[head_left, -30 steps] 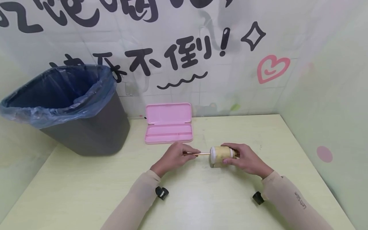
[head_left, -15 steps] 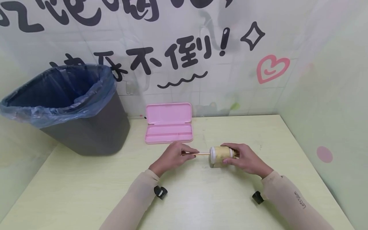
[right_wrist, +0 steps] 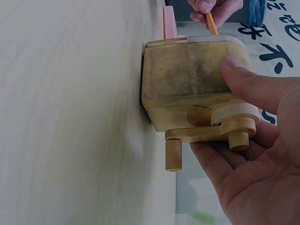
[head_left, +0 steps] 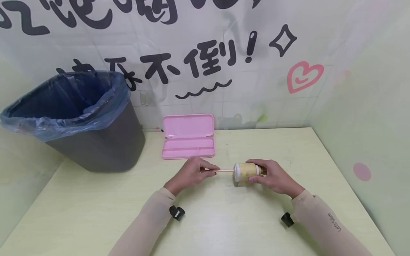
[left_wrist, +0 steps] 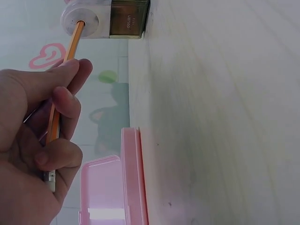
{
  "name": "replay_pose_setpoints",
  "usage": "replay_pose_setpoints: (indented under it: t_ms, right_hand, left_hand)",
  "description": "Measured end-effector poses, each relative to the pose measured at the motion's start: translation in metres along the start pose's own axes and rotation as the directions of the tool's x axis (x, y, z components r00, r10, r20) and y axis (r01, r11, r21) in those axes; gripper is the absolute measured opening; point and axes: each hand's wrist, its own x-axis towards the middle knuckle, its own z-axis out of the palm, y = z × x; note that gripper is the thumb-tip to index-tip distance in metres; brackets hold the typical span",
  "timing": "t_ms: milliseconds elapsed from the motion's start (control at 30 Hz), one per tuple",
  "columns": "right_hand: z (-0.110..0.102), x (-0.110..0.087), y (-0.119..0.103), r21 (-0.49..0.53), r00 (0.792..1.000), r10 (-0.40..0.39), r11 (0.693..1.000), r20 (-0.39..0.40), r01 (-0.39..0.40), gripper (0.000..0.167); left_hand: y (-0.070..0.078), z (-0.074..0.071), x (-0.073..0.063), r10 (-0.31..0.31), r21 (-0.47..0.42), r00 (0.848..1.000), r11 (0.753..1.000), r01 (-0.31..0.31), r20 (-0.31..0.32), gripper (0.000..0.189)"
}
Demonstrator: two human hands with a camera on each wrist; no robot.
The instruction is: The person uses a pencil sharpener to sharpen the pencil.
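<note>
My left hand pinches an orange pencil between thumb and fingers, its white eraser end lying toward the palm. The pencil's other end sits in the round hole of a yellowish crank pencil sharpener, which rests on the table. My right hand grips the sharpener from the right, the thumb on one side of the body and the fingers on the other. Below the body in the right wrist view, the crank handle shows, with no finger gripping its knob. The pencil's tip is hidden inside the sharpener.
An open pink pencil case lies behind my left hand, near the wall. A grey bin with a blue liner stands at the back left. Walls enclose the pale table at the back and both sides.
My left hand has shifted slightly left, away from the sharpener, and a little more of the pencil shows between them. The right hand and sharpener have stayed in place.
</note>
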Motion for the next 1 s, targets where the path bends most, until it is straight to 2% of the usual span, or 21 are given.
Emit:
replay_pose_setpoints:
  t_ms: [467,1000]
  right_hand:
    - [-0.001,0.001,-0.002,0.000,1.000,0.005,1.000,0.006,-0.005,0.054]
    - [0.005,-0.004,-0.005,0.000,1.000,0.015,1.000,-0.004,-0.015,0.053]
  left_hand:
    - [-0.003,-0.006,-0.001,-0.048,-0.036,0.999,0.998,0.049,0.018,0.018]
    - [-0.006,-0.011,-0.008,-0.035,-0.053,0.999,0.998,0.037,0.026,0.017]
